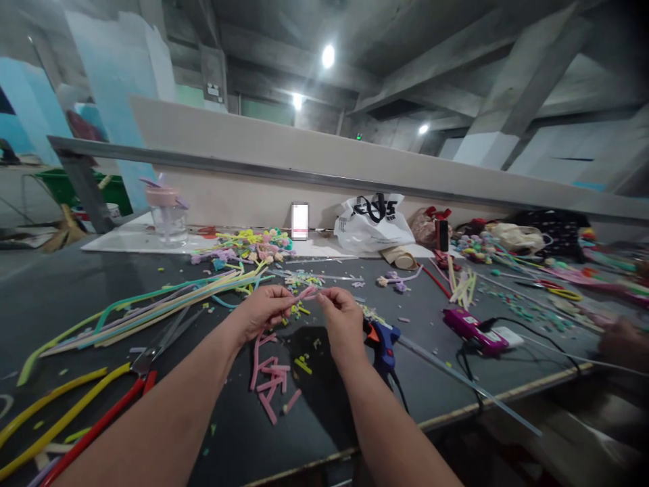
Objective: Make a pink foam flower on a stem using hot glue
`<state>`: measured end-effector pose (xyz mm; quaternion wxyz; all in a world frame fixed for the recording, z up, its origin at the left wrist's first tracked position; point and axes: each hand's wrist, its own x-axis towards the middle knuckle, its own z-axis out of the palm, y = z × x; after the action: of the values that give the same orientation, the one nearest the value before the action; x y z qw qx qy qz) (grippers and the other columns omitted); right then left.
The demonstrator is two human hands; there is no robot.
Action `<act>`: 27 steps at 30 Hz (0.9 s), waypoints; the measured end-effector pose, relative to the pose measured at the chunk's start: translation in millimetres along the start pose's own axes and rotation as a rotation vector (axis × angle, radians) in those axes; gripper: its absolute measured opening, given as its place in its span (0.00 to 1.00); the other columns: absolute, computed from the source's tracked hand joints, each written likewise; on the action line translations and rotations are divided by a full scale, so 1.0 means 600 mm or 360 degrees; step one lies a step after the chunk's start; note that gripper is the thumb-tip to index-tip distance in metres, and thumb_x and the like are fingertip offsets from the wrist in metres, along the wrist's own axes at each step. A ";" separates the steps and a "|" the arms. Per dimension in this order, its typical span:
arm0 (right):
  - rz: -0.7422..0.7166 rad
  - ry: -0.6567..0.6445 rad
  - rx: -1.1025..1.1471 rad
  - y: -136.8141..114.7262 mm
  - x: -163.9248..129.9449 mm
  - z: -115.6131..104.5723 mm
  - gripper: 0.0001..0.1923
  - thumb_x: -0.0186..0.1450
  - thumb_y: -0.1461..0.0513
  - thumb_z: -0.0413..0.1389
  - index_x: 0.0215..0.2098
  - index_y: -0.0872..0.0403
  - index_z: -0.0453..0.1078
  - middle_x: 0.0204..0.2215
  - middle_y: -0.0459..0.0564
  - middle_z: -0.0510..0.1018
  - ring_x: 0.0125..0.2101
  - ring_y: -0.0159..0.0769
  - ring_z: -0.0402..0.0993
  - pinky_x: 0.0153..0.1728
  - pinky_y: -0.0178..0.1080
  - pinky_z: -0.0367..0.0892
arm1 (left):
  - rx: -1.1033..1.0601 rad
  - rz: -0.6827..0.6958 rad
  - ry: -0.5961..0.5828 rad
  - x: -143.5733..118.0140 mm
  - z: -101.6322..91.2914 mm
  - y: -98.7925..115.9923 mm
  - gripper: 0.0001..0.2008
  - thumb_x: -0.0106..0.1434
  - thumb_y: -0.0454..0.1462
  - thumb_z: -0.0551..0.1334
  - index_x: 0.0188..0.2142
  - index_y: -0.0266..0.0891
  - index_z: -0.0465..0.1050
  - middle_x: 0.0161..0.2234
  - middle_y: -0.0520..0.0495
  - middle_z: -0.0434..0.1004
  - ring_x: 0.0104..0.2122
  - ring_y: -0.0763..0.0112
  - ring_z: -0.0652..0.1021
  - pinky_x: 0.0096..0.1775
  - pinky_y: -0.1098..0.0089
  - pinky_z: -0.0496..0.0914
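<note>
Head view, centre of frame: both hands up over the dark table (76,284), fingertips pinched on one short pink stem (306,293) stretched between them. Left hand (264,308) closed on its left end, right hand (341,312) closed on its right end. Stem sits just above centre, off the table.

Below the hands, lower centre: loose pile of cut pink pieces (271,382) on the table, well apart from the held stem. Right of the right wrist, just beside it: blue glue gun (384,340), lying down, cord running off the edge.

Lower left: red-handled scissors (126,382), yellow stems (55,412) beside them. Left of centre: long bundle of green and yellow stems (167,301) fanned across the table.

Upper centre, against the wall: lit phone (299,220) standing upright, white bag (372,223) to its right. Upper left: clear cup (167,213) with pink lid.

Right side: pink device (469,328) with black cable, scraps all around. Far right edge: another person's hand (623,341), blurred.
</note>
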<state>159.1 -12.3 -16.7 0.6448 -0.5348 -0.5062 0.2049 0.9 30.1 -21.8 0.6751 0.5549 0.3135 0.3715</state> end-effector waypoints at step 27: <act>-0.0260 0.0136 -0.0378 -0.002 -0.001 0.000 0.06 0.55 0.62 0.55 0.23 0.55 0.72 0.27 0.47 0.66 0.33 0.37 0.64 0.36 0.36 0.60 | 0.0126 -0.0070 0.0011 -0.004 0.009 0.008 0.13 0.50 0.43 0.65 0.23 0.35 0.65 0.15 0.57 0.65 0.09 0.87 0.57 0.13 0.81 0.46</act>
<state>158.3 -13.2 -16.1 0.6125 -0.5726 -0.5408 0.0674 3.2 25.8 -15.8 0.6597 0.5727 0.3425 0.3458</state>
